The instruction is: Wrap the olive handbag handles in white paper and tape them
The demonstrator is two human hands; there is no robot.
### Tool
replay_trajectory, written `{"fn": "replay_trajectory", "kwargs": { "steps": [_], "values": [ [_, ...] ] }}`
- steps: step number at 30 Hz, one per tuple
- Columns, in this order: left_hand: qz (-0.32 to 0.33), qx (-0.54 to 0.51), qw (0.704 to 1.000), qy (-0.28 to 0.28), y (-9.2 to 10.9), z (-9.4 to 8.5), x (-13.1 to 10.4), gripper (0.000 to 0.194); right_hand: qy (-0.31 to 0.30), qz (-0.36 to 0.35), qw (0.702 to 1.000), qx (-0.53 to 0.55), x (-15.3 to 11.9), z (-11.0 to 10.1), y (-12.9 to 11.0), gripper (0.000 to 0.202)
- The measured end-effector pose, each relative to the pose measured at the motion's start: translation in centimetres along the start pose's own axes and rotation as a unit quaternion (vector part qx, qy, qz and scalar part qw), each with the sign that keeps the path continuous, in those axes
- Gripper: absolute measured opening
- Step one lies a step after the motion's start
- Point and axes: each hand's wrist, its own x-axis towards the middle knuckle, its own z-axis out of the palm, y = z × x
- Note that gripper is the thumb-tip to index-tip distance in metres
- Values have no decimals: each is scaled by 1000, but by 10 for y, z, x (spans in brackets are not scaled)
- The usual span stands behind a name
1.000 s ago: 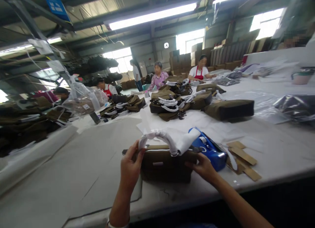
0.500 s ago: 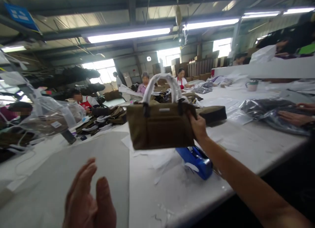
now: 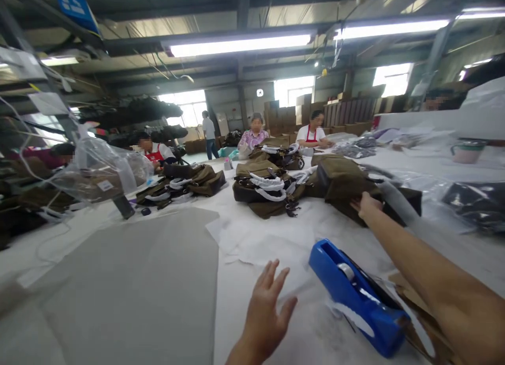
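Observation:
My right hand [image 3: 370, 207] reaches out to the right and grips the lower edge of an olive-brown bag [image 3: 341, 178], which lies over another dark bag. My left hand [image 3: 266, 312] hovers above the white table [image 3: 244, 312], fingers apart and holding nothing. Between my two arms stands a blue tape dispenser [image 3: 355, 296]. Further left, olive bags with white-wrapped handles [image 3: 260, 183] lie in a pile.
A grey sheet [image 3: 158, 281] covers the table's left part. More bags [image 3: 181, 183] lie behind it, beside a plastic-wrapped bag [image 3: 106, 175]. Clear plastic packs [image 3: 477, 202] and a cup [image 3: 468, 151] are at the right. Several people are around the far side.
My right hand has carried the bag away to the right and down onto other bags. My left hand has moved right, its fingers spread. The view has shifted, and the co-worker's hands at right are gone.

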Motion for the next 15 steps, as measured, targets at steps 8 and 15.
{"fn": "replay_trajectory", "kwargs": {
  "steps": [8,15],
  "values": [
    [7,3,994,-111,-66,61,14,53,-313,-130,930,-144,-33,89,22,23],
    [38,-10,996,-77,-90,85,14,51,-344,-331,821,-313,-24,266,-13,40]
  ]
}}
